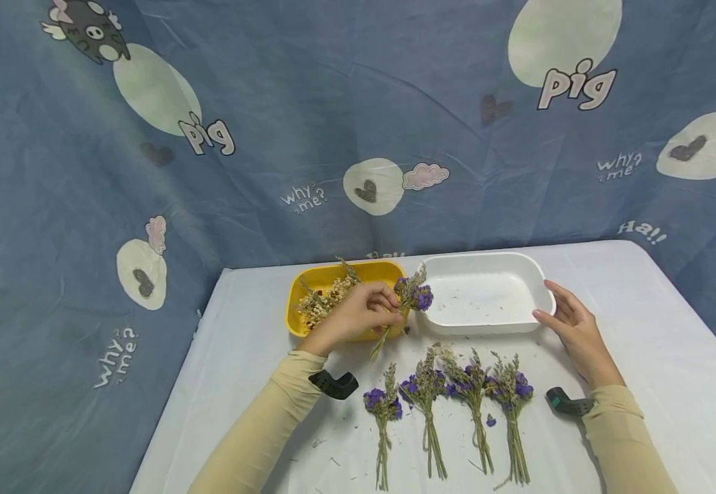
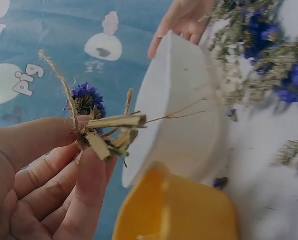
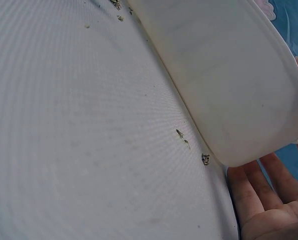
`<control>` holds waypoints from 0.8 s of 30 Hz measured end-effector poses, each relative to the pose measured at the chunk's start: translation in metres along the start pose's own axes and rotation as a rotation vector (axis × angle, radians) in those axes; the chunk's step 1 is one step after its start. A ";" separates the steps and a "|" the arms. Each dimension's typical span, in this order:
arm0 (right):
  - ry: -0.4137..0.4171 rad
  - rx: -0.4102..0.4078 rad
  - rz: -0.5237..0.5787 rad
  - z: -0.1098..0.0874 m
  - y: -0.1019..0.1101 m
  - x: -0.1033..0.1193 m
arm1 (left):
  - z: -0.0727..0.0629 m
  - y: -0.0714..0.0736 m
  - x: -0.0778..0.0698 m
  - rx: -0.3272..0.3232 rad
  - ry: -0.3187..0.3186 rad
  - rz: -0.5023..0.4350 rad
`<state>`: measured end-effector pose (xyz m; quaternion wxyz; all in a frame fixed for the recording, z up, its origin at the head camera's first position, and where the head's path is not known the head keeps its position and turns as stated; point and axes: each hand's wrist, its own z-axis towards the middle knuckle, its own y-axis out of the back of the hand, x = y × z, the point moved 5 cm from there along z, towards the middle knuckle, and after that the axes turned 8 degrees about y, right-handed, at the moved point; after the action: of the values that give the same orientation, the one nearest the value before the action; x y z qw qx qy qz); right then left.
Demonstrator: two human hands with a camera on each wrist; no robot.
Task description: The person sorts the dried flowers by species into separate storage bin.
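Observation:
My left hand [image 1: 358,315] pinches a small bunch of dried purple flowers [image 1: 421,296] over the right end of a yellow tray [image 1: 380,270]. Its blooms point toward the white tray [image 1: 475,298]; the stems hang toward the front. In the left wrist view, twine [image 2: 64,90] circles the cut stems [image 2: 116,121] between thumb and fingers. My right hand [image 1: 583,339] holds the white tray by its right end, thumb and fingers at the rim. Seen from the right wrist, its fingers [image 3: 271,182] lie partly hidden behind the tray wall.
Several tied bunches of purple dried flowers [image 1: 430,412] lie in a row in front of the trays. Cream dried flowers [image 1: 333,298] fill the left of the yellow tray. A loose purple bloom [image 1: 490,420] and plant crumbs dot the white cloth. A blue printed curtain [image 1: 308,103] hangs behind.

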<state>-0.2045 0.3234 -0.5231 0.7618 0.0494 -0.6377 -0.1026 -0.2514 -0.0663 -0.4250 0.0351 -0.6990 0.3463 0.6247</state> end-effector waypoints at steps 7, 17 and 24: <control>-0.007 -0.006 -0.018 0.000 0.002 0.000 | 0.013 0.004 -0.020 -0.007 -0.029 0.007; -0.011 0.000 -0.005 -0.001 0.003 -0.003 | 0.048 -0.008 -0.043 0.036 -0.054 0.099; -0.020 0.007 0.035 0.000 0.001 -0.001 | 0.075 -0.018 -0.052 0.072 -0.010 0.151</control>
<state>-0.2042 0.3249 -0.5240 0.7569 0.0400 -0.6464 -0.0874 -0.3042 0.0065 -0.4016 0.0147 -0.6659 0.4203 0.6162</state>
